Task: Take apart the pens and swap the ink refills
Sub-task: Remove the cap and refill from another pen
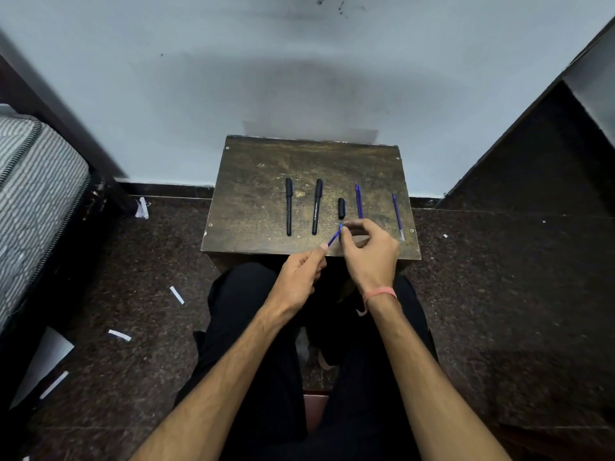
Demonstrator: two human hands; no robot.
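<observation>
Two capped black pens (pixel 289 206) (pixel 317 206) lie upright side by side on the small worn table (pixel 253 181). A loose black cap (pixel 341 208) rests to their right. Further right lie a blue refill (pixel 359 201) and another blue refill (pixel 398 216) near the table's right edge. My left hand (pixel 301 277) pinches the lower end of a thin blue refill (pixel 334 238) that slants up to the right. My right hand (pixel 369 252) pinches its upper tip. Whether my right hand hides another pen part, I cannot tell.
The table stands against a pale wall (pixel 299 78). A mattress (pixel 30 194) is at the left and a dark cabinet (pixel 549 161) at the right. White paper scraps (pixel 176 294) lie on the dark floor. My legs in black trousers (pixel 266 344) are below the table.
</observation>
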